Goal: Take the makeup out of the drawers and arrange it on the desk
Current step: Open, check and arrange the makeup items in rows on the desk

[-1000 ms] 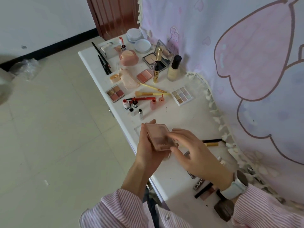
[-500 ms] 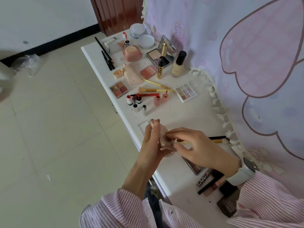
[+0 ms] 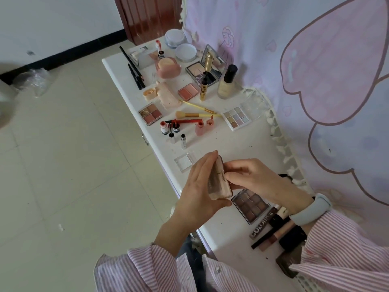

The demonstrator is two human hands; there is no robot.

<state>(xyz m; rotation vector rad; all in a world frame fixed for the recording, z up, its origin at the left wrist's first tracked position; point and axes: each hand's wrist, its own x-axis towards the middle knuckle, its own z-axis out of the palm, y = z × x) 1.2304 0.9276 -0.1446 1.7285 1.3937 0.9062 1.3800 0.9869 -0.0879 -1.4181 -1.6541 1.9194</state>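
A pink translucent compact case (image 3: 219,180) stands on edge above the white desk (image 3: 231,144), held between both hands. My left hand (image 3: 197,186) grips it from the left, fingers along its side and thumb under its lower corner. My right hand (image 3: 254,178) pinches its right edge with curled fingers. A dark brown eyeshadow palette (image 3: 250,204) lies on the desk just under my right wrist. A small clear square case (image 3: 185,163) lies beside my left fingertips.
Farther up the desk lie a pastel palette (image 3: 236,119), a four-pan palette (image 3: 150,113), brushes (image 3: 195,114), small bottles (image 3: 174,131), a foundation bottle (image 3: 227,82) and jars (image 3: 186,52). Dark tubes and cases (image 3: 273,230) sit near my right sleeve. A pink curtain (image 3: 315,81) hangs on the right.
The pink case has turned from lying flat in my hands to standing on edge. The view shifted, bringing the brown palette out from under my right hand.
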